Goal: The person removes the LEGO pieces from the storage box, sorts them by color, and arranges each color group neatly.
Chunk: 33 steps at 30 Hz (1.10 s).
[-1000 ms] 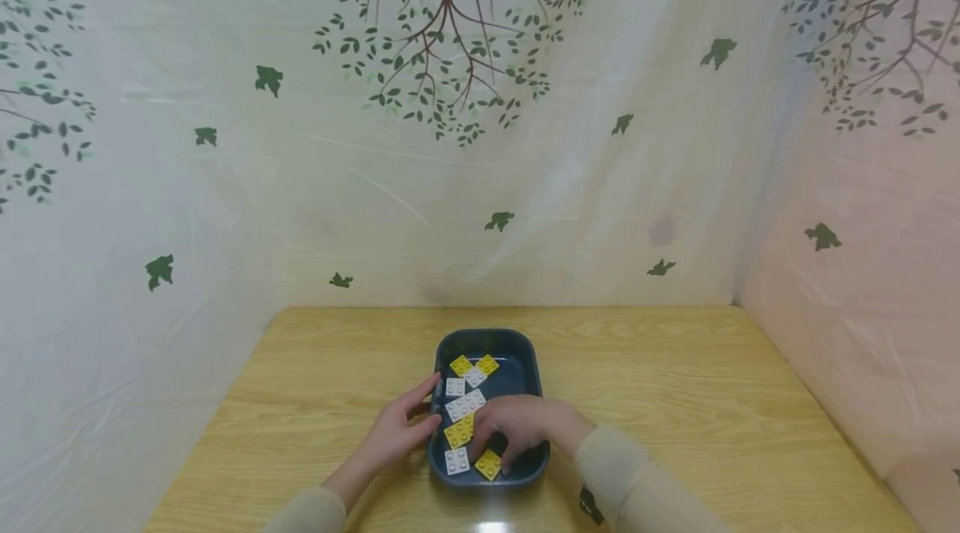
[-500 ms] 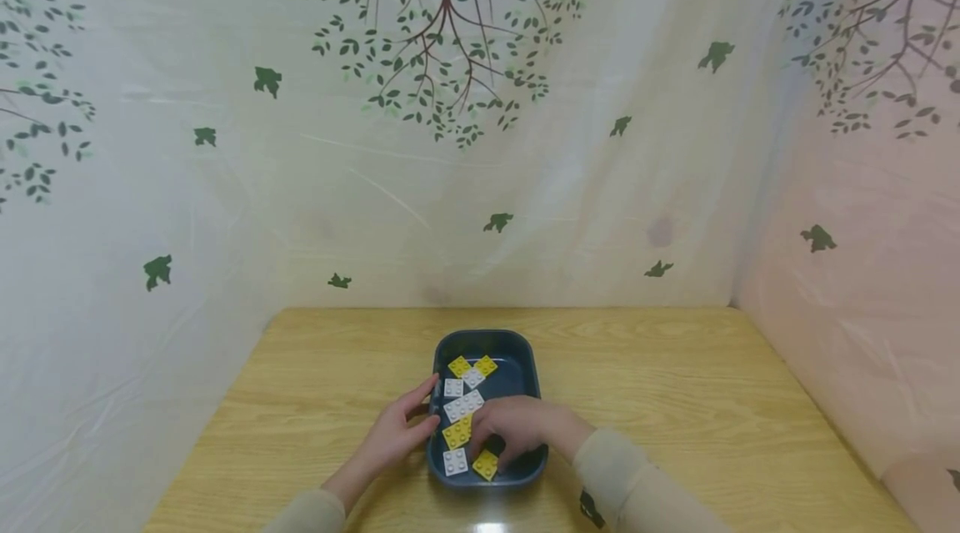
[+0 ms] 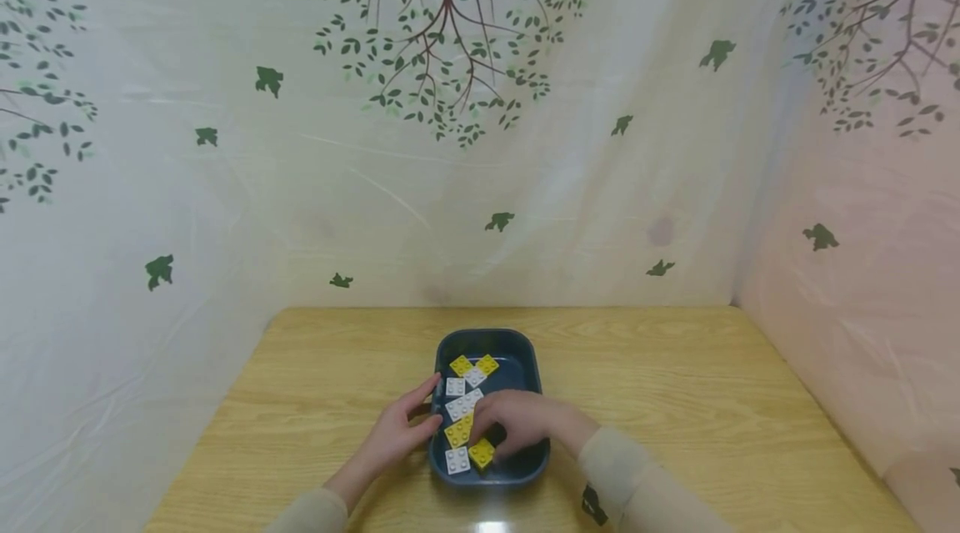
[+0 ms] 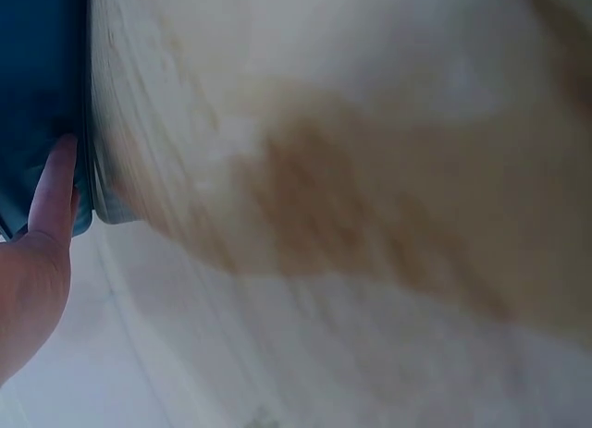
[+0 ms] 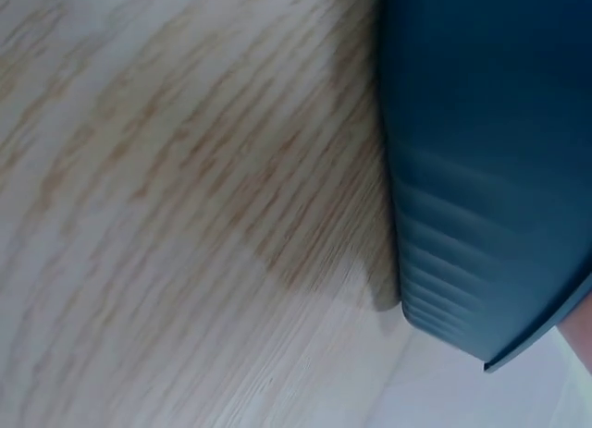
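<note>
A dark blue tray (image 3: 517, 373) holds yellow and white studded toy bricks. My right hand (image 3: 525, 416) reaches in over its right wall and pinches a square yellow brick (image 3: 482, 455) near the front end. Left of that brick lies a square white brick (image 3: 457, 460); behind are a longer yellow brick (image 3: 457, 433) and a longer white brick (image 3: 461, 406), both partly covered by the hand. My left hand (image 3: 399, 430) rests against the tray's left side with thumb and fingers extended. In the left wrist view a finger (image 4: 54, 192) lies along the tray wall (image 4: 37, 67).
At the tray's far end lie two small yellow bricks (image 3: 487, 364) and two small white bricks (image 3: 455, 387). The wooden table (image 3: 660, 383) extends on both sides, with a leaf-printed curtain (image 3: 420, 208) behind. The tray's ridged outer wall (image 5: 462, 206) fills the right wrist view's right side.
The right hand has shifted the pinched yellow brick slightly away from the front edge and to the left, close to the white brick. The left hand has stayed in place.
</note>
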Tool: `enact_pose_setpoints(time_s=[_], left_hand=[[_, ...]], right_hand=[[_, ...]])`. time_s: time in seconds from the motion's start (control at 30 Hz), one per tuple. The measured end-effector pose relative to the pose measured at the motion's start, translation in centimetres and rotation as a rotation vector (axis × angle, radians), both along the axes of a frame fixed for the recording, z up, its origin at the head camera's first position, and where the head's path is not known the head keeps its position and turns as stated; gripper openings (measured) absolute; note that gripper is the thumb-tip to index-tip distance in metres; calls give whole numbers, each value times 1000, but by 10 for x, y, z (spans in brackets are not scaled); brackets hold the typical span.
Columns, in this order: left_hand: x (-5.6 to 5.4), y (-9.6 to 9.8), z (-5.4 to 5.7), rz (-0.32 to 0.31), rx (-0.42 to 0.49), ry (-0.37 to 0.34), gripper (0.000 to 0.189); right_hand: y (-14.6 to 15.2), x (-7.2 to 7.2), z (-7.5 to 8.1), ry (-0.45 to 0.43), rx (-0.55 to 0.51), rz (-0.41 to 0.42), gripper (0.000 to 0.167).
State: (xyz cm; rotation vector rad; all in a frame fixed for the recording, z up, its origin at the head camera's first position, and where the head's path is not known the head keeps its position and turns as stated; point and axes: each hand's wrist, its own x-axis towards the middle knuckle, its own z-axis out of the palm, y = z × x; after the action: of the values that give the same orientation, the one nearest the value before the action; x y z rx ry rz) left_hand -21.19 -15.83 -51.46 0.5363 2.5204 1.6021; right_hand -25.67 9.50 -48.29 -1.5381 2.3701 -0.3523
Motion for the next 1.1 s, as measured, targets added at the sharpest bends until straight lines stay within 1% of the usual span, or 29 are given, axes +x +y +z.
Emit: enact_pose_setpoints(time_s=[0.1, 0.23, 0.37, 0.5, 0.57, 0.77, 0.93, 1.03, 1.1], left_hand=[[1, 2, 2, -8, 4, 11, 65], [1, 4, 3, -17, 23, 36, 64], [1, 5, 2, -1, 17, 44, 64], [1, 5, 3, 21, -2, 22, 64], [1, 6, 3, 28, -6, 14, 65], [1, 5, 4, 47, -17, -1, 65], [0, 5, 3, 51, -30, -11, 66], [0, 5, 3, 45, -24, -4, 66], [0, 5, 3, 41, -21, 3, 66]], right_hand=[[3, -1, 2, 3, -65, -24, 37], [7, 0, 5, -18, -141, -78, 36], [15, 0, 10, -32, -229, -126, 36], [28, 0, 14, -38, -336, -156, 36], [35, 1, 15, -44, -373, -179, 35], [57, 2, 20, -103, -401, -306, 34], [74, 0, 21, -121, -453, -340, 35], [85, -2, 20, -111, -485, -353, 34], [93, -5, 18, -106, -502, -376, 34]])
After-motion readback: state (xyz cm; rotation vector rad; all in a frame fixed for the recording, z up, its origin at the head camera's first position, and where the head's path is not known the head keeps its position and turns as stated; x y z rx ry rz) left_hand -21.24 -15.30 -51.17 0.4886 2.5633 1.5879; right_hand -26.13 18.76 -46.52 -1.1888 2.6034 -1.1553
